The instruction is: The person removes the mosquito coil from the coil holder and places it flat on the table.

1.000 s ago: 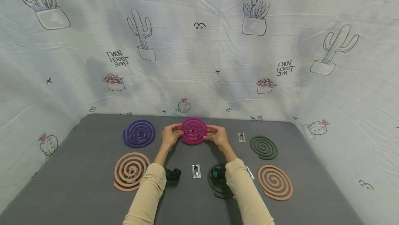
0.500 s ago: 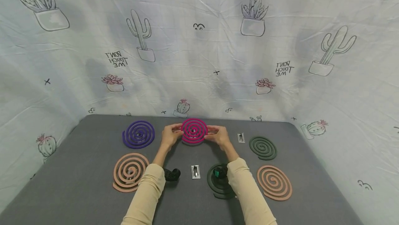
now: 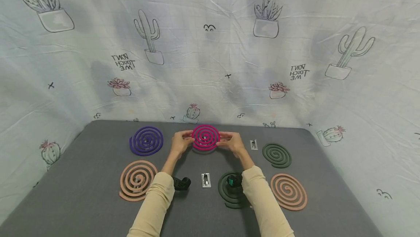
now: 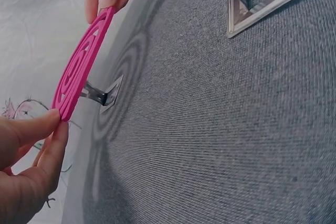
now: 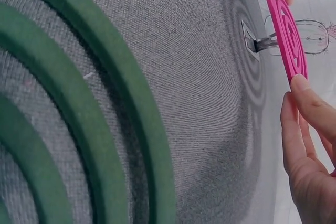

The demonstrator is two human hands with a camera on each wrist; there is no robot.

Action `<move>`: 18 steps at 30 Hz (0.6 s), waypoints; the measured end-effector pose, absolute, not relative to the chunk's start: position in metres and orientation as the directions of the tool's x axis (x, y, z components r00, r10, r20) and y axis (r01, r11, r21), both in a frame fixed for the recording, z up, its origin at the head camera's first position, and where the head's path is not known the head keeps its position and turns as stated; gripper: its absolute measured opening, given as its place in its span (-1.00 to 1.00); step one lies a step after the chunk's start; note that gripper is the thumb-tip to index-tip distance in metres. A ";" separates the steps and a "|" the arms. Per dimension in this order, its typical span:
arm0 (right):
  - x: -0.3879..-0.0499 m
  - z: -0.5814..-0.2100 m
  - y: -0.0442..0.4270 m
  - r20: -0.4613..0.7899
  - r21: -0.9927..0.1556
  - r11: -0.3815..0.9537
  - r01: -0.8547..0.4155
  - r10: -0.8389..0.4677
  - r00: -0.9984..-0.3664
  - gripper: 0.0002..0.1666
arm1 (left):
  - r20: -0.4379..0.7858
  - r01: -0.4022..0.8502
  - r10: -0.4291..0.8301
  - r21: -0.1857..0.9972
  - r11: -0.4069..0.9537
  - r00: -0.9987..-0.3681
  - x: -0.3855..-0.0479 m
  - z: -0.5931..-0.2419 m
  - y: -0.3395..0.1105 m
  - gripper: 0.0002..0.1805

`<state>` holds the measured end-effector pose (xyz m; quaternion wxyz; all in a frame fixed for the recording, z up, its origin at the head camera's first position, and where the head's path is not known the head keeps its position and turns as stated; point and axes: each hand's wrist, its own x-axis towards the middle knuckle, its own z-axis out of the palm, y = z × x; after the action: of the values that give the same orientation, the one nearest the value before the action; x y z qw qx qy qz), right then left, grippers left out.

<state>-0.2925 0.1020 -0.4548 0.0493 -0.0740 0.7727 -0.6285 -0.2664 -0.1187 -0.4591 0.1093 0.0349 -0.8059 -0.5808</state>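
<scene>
While fingers [image 5: 292, 129] pinch it, the pink spiral [image 3: 205, 137] sits above the table [image 3: 197, 215].

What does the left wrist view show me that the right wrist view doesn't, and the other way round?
Only the left wrist view: a second metal stand, cut off at the upper right. Only the right wrist view: part of a green coil, large in the foreground. Both: the pink coil pinched between left hand and right hand, its shadow on the gray table, and one small stand below it.
</scene>
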 end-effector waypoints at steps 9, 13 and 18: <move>-0.291 -0.455 0.106 0.015 -0.976 0.213 -0.052 -0.173 -0.985 -0.40 | 0.146 0.076 -0.180 0.935 0.348 -0.973 -0.262 -0.459 -0.115 -0.64; -0.290 -0.455 0.108 0.015 -0.977 0.208 -0.053 -0.180 -0.984 -0.40 | 0.153 0.084 -0.176 0.934 0.348 -0.973 -0.261 -0.458 -0.112 -0.64; -0.288 -0.453 0.110 0.021 -0.977 0.204 -0.059 -0.186 -0.982 -0.40 | 0.146 0.074 -0.175 0.929 0.363 -0.974 -0.261 -0.457 -0.110 -0.63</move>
<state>-0.2880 0.1104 -0.4535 0.0507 -0.0792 0.7742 -0.6260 -0.2613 -0.1103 -0.4567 0.1102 0.0309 -0.8183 -0.5633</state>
